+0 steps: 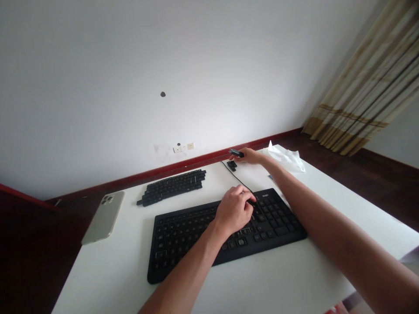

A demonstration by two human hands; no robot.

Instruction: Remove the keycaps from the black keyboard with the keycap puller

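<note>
A black keyboard (193, 231) lies on the white table. Much of its left and middle part shows bare key sockets, while keycaps sit at its right end. My left hand (233, 209) rests on the keyboard's upper middle with curled fingers; whatever the fingertips hold, if anything, is hidden. At the table's far edge, my right hand (250, 155) grips a slim dark tool (236, 152) of a kind I cannot make out. Just below that hand lies a small group of loose black keycaps (232, 166). Rows of removed keycaps (175, 186) lie behind the keyboard.
A pale smartphone (104, 218) lies face down at the table's left edge. Crumpled white plastic (285, 158) is at the back right. The keyboard's cable (237, 178) runs to the far edge, near the wall. A curtain (363, 91) hangs at the right.
</note>
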